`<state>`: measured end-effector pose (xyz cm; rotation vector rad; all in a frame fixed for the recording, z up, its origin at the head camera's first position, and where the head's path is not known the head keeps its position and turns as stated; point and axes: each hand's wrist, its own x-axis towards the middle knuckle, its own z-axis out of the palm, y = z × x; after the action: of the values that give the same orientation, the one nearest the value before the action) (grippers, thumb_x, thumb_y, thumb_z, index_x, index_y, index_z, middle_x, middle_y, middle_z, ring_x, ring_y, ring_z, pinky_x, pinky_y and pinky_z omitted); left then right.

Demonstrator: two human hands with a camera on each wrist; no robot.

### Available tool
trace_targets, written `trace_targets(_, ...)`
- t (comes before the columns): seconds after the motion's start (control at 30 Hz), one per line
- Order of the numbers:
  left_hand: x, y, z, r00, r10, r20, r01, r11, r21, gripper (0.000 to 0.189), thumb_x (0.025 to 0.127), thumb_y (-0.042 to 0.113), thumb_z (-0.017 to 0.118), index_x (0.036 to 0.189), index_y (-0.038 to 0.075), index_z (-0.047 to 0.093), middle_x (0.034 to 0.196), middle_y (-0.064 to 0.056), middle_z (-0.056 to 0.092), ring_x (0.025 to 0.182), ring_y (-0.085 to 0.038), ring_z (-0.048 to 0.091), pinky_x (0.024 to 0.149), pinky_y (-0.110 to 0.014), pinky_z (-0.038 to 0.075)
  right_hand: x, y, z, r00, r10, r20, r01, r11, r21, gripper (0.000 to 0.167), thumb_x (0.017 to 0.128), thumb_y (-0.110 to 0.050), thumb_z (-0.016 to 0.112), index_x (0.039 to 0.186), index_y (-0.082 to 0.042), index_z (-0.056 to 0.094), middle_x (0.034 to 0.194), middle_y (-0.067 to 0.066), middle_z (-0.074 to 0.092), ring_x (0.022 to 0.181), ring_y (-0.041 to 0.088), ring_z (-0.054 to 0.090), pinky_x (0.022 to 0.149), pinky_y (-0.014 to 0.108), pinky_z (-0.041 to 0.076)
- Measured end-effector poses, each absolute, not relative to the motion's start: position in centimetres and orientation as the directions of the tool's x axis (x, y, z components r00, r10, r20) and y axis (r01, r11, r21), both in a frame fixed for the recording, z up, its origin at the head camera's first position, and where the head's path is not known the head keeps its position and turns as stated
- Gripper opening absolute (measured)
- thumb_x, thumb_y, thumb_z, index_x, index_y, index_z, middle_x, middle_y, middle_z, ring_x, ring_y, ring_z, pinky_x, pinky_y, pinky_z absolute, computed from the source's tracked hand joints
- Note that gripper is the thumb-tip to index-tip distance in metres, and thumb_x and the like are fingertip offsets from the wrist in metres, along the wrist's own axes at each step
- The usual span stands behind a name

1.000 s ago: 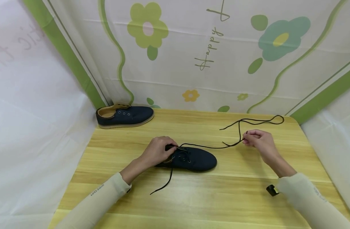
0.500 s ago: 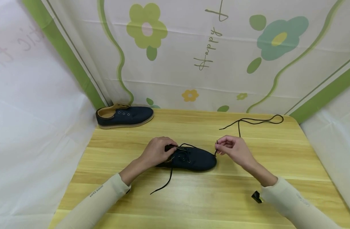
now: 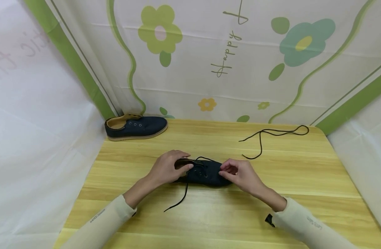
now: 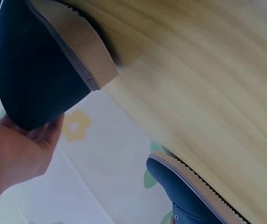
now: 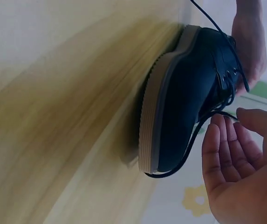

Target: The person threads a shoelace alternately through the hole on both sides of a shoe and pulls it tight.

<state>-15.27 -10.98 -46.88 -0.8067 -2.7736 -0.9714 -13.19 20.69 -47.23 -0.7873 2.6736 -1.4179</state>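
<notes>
A dark navy lace-up shoe (image 3: 210,173) lies on the wooden table, toe to the right. My left hand (image 3: 165,169) holds it around the opening, thumb beside the eyelets and fingers along the far side. Over the toe, my right hand (image 3: 241,176) pinches a black shoelace (image 5: 166,175) between thumb and fingertips. In the right wrist view this lace loops from the eyelets around the toe's far side. The lace's other end (image 3: 184,197) trails onto the table on the near side. The left wrist view shows the shoe's heel (image 4: 40,70) close up.
A second navy shoe (image 3: 151,126), with bare eyelets, stands at the table's back left. Another black lace (image 3: 261,141) lies loose at the back right. White curtains (image 3: 184,79) with printed flowers enclose the back and sides of the wooden table (image 3: 228,221).
My right hand has moved left from beyond the shoe to its toe, bringing the lace along. My left thumb and fingers have spread wider at the opening. The loose lace stays put.
</notes>
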Motion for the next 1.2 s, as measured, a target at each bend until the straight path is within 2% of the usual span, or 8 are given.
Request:
trace_targets(0.13, -14.5, -11.5, -46.8, -0.868, 0.439, 0.233, 0.49, 0.673, 0.555, 0.07, 0.09, 0.055, 0.081, 0.144, 0.013, 0.066, 0.143, -0.009, 0.066, 0.134, -0.032, 0.06, 0.105, -0.054, 0.053, -12.9, 20.4, -47.5, -0.821, -0.503, 0.271, -0.512, 0.437, -0.74, 0.014, 0.089, -0.001, 0.084, 0.099, -0.009, 0.078, 0.091, -0.004, 0.076, 0.076, 0.005, 0.071, 0.066, 0.026, 0.061)
trace_targets(0.3, -13.6, -11.9, -47.2, -0.86, 0.442, 0.253, 0.506, 0.684, 0.525, 0.096, 0.079, 0.058, 0.089, 0.154, 0.008, 0.054, 0.151, -0.016, 0.057, 0.14, -0.037, 0.054, 0.107, -0.058, 0.05, -12.9, 20.7, -47.4, -0.778, -0.538, 0.326, -0.6, 0.478, -0.642, 0.02, 0.086, -0.007, 0.089, 0.102, -0.007, 0.078, 0.097, 0.0, 0.077, 0.08, 0.007, 0.07, 0.068, 0.029, 0.061)
trace_targets(0.37, -13.3, -12.1, -47.4, -0.865, 0.431, 0.257, 0.5, 0.698, 0.513, 0.103, 0.076, 0.058, 0.092, 0.156, 0.007, 0.05, 0.154, -0.018, 0.053, 0.141, -0.039, 0.052, 0.108, -0.058, 0.049, -13.1, 21.1, -47.4, -0.775, -0.532, 0.341, -0.616, 0.515, -0.596, 0.029, 0.084, -0.013, 0.091, 0.108, -0.006, 0.077, 0.104, 0.002, 0.076, 0.089, 0.012, 0.071, 0.074, 0.035, 0.061)
trace_targets(0.47, -12.8, -12.1, -47.9, -0.881, 0.404, 0.245, 0.471, 0.711, 0.523, 0.11, 0.074, 0.058, 0.093, 0.159, 0.006, 0.045, 0.157, -0.019, 0.049, 0.143, -0.04, 0.049, 0.11, -0.058, 0.047, -13.6, 21.7, -47.4, -0.79, -0.527, 0.313, -0.604, 0.584, -0.542, 0.052, 0.08, -0.025, 0.095, 0.122, -0.003, 0.073, 0.121, 0.008, 0.073, 0.112, 0.025, 0.069, 0.09, 0.048, 0.059)
trace_targets(0.6, -12.4, -11.9, -48.5, -0.901, 0.372, 0.224, 0.433, 0.716, 0.548, 0.115, 0.074, 0.057, 0.094, 0.161, 0.006, 0.04, 0.159, -0.021, 0.045, 0.144, -0.041, 0.046, 0.111, -0.058, 0.047, -14.0, 22.1, -47.7, -0.828, -0.529, 0.186, -0.536, 0.652, -0.536, 0.083, 0.078, -0.036, 0.096, 0.144, 0.001, 0.061, 0.145, 0.017, 0.062, 0.136, 0.038, 0.056, 0.109, 0.059, 0.047)
trace_targets(0.73, -12.2, -11.7, -48.8, -0.907, 0.357, 0.223, 0.42, 0.722, 0.55, 0.117, 0.073, 0.052, 0.097, 0.162, 0.006, 0.037, 0.159, -0.022, 0.043, 0.144, -0.041, 0.045, 0.108, -0.057, 0.049, -14.1, 22.1, -48.2, -0.849, -0.521, 0.084, -0.476, 0.687, -0.548, 0.098, 0.078, -0.041, 0.096, 0.153, 0.003, 0.05, 0.154, 0.021, 0.054, 0.143, 0.043, 0.049, 0.114, 0.062, 0.042)
trace_targets(0.97, -12.0, -11.7, -48.8, -0.907, 0.363, 0.216, 0.42, 0.717, 0.556, 0.114, 0.07, 0.039, 0.101, 0.16, 0.002, 0.041, 0.154, -0.022, 0.047, 0.138, -0.041, 0.051, 0.107, -0.054, 0.051, -14.5, 22.0, -49.1, -0.839, -0.541, 0.054, -0.481, 0.692, -0.538, 0.105, 0.077, -0.045, 0.096, 0.155, 0.005, 0.048, 0.152, 0.022, 0.056, 0.142, 0.044, 0.051, 0.113, 0.062, 0.042)
trace_targets(1.2, -12.1, -12.1, -48.9, -0.905, 0.382, 0.189, 0.416, 0.696, 0.585, 0.11, 0.068, 0.027, 0.103, 0.157, 0.0, 0.044, 0.148, -0.02, 0.053, 0.133, -0.038, 0.056, 0.106, -0.053, 0.052, -14.6, 21.7, -49.6, -0.821, -0.569, 0.044, -0.501, 0.681, -0.534, 0.106, 0.075, -0.044, 0.097, 0.154, 0.007, 0.047, 0.15, 0.024, 0.057, 0.136, 0.043, 0.057, 0.108, 0.06, 0.048)
